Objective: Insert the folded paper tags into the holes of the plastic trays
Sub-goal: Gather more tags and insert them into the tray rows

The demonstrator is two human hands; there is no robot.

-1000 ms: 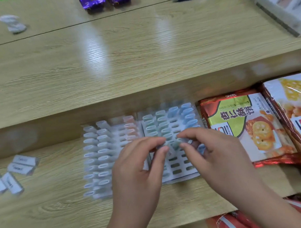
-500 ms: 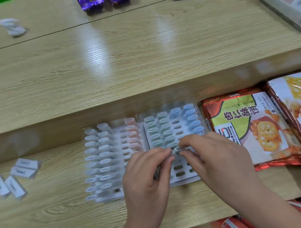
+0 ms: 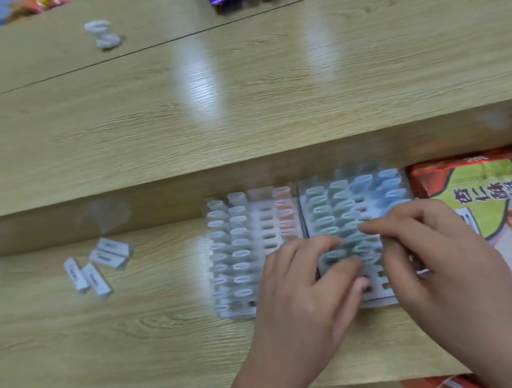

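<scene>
Green folded tag [image 3: 335, 256] is pinched in the left hand [image 3: 305, 296] over the right tray [image 3: 379, 298], slotted white plastic; I cannot tell whether the right hand [image 3: 425, 260] grips anything. It and the left tray [image 3: 264, 219] hold rows of looped tags. Loose white tags [image 3: 97, 266] lie towards the desk [image 3: 138, 343] left edge.

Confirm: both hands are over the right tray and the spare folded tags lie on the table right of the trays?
Wrong side. In the head view the spare folded tags lie on the table left of the left tray; right of the trays is a snack packet. The left hand and right hand are over the right tray, as stated.
</scene>
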